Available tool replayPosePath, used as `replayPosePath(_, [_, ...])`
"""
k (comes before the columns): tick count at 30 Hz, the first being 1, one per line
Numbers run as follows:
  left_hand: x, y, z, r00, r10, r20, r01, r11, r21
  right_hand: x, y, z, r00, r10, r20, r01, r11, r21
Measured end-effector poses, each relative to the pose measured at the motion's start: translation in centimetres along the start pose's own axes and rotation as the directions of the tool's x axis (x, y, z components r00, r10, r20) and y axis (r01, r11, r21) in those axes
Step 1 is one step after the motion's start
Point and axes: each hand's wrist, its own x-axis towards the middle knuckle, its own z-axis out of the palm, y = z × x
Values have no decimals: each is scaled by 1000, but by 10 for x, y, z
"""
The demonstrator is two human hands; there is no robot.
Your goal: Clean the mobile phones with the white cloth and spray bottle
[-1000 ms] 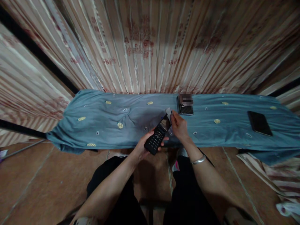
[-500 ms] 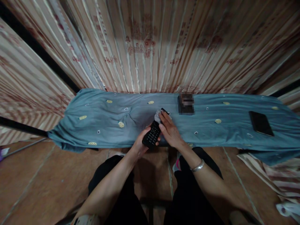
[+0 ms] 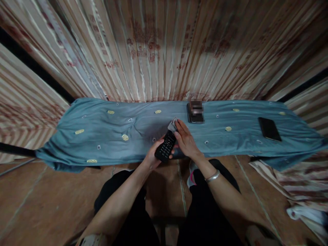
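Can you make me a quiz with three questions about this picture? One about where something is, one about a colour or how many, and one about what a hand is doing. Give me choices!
1. Where does the flat black phone lie?
A. on the cloth, far to the right
B. on the floor
C. in the person's lap

2. What colour is the cloth spread out in front of the person?
A. red
B. blue
C. white

3. What is the left hand doing?
A. resting flat on the cloth
B. hanging with nothing in it
C. holding a black keypad phone

Answers:
1. A, it lies on the cloth near its right end, apart from both hands.
2. B, the cloth is blue with small yellow patches.
3. C, its fingers wrap around the keypad phone, while the right hand presses a small pale wipe on the phone's upper end.
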Motion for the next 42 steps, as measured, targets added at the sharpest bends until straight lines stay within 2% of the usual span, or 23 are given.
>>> replayPosePath(4, [8,-5,2,1000,-18,-3,18,1000,-10,-6,3,-2,1000,24,3,-24,1000,-16])
replayPosePath(8, [14,-7,-1,993,7,-115,-6,1000,8,-19,-10,3,997,-15,78,14,1000,14])
replayPosePath(11, [17,-8,-1,972,107,-209,-105,994,23,-25,-21,8,991,-56,118,51,998,44])
replayPosePath(14, [19,-10,0,943,245,-227,-234,969,73,-28,-30,10,988,-80,133,71,995,70])
replayPosePath(16, [19,-11,0,933,281,-226,-265,959,101,-31,-34,10,988,-79,132,69,994,79])
replayPosePath(18, [19,-11,1,940,256,-227,-240,966,95,-34,-38,9,989,-73,130,63,995,83])
replayPosePath(23, [21,-13,4,960,105,-260,-111,994,-5,-44,-41,14,990,-64,129,53,995,87])
replayPosePath(30, [23,-8,-5,923,120,-365,-151,987,-57,-52,-41,38,978,-166,125,161,986,48])
replayPosePath(36, [19,2,-8,964,54,-259,-69,996,-48,-57,-51,41,964,-229,137,225,973,45])
replayPosePath(42, [19,7,-7,961,87,-264,-101,994,-42,-64,-55,42,932,-322,165,321,947,36])
